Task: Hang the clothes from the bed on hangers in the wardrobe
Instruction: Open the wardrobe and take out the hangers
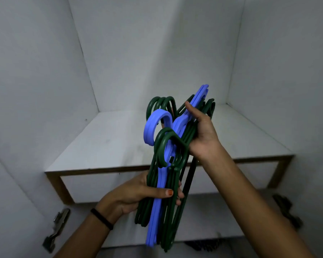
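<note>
A bundle of several plastic hangers (162, 164), dark green and blue, is held upright in front of the open white wardrobe (131, 53). My left hand (136, 194) grips the lower part of the bundle, thumb across the front. My right hand (203, 133) clasps the upper part from the right, just behind the hooks. The hooks curl to the left near the top. No clothes and no bed are in view.
A white shelf (104, 146) with a brown front edge lies behind the hangers, with a lower shelf (203, 220) beneath it. Metal door hinges sit at the lower left (56, 228) and lower right (287, 211). Something dark lies below the lower shelf (203, 245).
</note>
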A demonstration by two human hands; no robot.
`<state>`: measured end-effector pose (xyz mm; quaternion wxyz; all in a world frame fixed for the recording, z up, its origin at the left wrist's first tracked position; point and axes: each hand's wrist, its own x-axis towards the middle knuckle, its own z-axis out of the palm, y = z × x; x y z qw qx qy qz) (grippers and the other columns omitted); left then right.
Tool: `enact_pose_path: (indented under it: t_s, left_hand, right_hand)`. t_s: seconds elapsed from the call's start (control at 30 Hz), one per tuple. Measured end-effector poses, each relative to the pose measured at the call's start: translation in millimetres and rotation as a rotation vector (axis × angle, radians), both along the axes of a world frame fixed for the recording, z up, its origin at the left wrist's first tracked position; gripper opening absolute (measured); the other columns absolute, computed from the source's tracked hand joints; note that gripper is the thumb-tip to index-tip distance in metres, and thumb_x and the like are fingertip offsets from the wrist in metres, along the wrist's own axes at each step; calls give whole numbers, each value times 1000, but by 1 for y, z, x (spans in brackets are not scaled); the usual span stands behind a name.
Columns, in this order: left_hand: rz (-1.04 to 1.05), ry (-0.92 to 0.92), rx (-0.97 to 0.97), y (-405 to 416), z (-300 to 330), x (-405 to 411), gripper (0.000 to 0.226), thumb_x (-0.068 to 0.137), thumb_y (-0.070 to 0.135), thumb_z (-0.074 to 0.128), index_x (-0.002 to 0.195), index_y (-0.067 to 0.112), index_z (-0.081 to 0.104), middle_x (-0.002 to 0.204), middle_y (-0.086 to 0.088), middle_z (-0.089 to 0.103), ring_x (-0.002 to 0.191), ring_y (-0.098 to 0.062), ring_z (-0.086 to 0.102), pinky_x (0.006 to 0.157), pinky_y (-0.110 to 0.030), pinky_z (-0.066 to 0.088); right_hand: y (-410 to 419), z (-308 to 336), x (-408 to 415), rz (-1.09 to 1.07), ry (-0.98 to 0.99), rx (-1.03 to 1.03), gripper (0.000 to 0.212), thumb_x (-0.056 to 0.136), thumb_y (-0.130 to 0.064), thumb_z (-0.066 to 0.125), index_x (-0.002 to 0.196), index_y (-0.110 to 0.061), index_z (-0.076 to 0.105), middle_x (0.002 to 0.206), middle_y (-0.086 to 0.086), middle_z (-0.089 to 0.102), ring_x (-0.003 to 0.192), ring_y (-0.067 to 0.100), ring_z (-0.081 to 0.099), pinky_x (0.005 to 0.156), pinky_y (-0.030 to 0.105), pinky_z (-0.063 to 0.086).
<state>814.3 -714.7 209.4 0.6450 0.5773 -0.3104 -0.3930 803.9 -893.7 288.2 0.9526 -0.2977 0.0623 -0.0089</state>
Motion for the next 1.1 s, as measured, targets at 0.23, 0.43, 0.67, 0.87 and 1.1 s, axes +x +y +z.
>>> enact_pose_path:
  t_s: [0.23, 0.43, 0.67, 0.87, 1.1]
  left_hand:
    - [-171, 69, 166, 25, -61, -63, 19, 80, -3, 66, 95, 7, 74, 102, -20, 70, 94, -31, 67, 90, -39, 52]
    - [-281, 133, 325, 31, -112, -104, 33, 70, 12, 79, 99, 1, 66, 99, -21, 70, 89, -31, 68, 85, -37, 52]
    - [-472, 114, 534, 32, -155, -168, 17, 70, 10, 79, 86, 5, 74, 95, -24, 70, 86, -26, 69, 79, -32, 54]
    - [-712, 86, 595, 20, -177, -275, 16, 77, 3, 74, 92, 6, 70, 91, -20, 71, 84, -24, 69, 79, -33, 54]
    - [-1070, -54, 537, -8, -167, -472, 28, 72, -4, 78, 91, 14, 68, 87, -7, 72, 79, -17, 67, 74, -28, 53]
  right_hand:
    - [9, -64, -83, -174, 285, -53, 19, 87, -24, 68, 82, -6, 63, 90, 12, 66, 83, 29, 64, 88, 41, 52]
    - [7, -139, -148, -315, 525, 17, 10, 88, -16, 64, 90, -7, 61, 96, 14, 66, 89, 29, 63, 86, 42, 53]
    - [19, -221, -260, -454, 683, 200, 15, 93, -12, 51, 86, -2, 61, 81, 17, 65, 81, 30, 60, 77, 40, 50]
    - [37, -243, -412, -673, 678, 366, 29, 95, -8, 42, 75, 3, 59, 75, 17, 65, 68, 30, 62, 77, 41, 47]
    - [76, -226, -660, -1073, 624, 465, 27, 94, -10, 46, 76, 4, 61, 72, 19, 66, 74, 31, 61, 71, 38, 53]
